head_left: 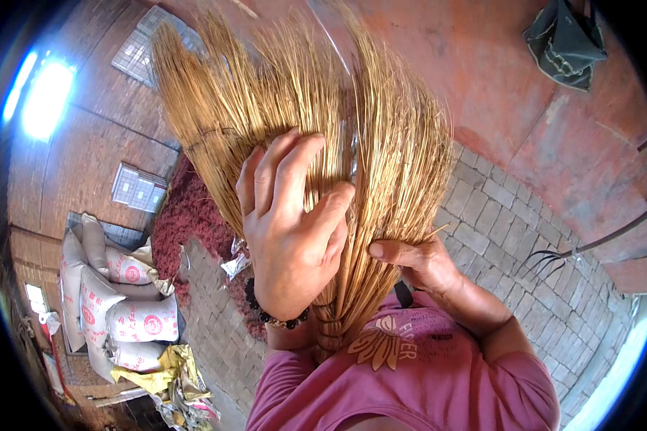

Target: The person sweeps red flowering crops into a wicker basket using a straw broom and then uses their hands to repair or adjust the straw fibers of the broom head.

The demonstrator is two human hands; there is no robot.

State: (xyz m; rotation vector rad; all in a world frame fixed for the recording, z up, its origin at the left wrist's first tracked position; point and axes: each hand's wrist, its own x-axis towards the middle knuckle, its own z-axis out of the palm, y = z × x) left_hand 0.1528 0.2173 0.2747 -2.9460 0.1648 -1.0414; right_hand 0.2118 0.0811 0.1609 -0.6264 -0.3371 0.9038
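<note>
L hand (pixel 287 226), fingers spread & bent, lies atop straw broom (pixel 402 144); R hand (pixel 425 263), lower rt. of them, grips its edge.

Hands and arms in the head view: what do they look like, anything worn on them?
The left hand is ungloved, with a dark beaded bracelet at its wrist. The right hand is ungloved too, no band visible. Short pinkish-purple sleeves leave the visible forearms bare.

One broom (pixel 395 158) is being touched by two hands (pixel 284 223) (pixel 425 264); right of the broom one bag (pixel 568 44) is being seen, left of it at least five sacks (pixel 99 305).
</note>
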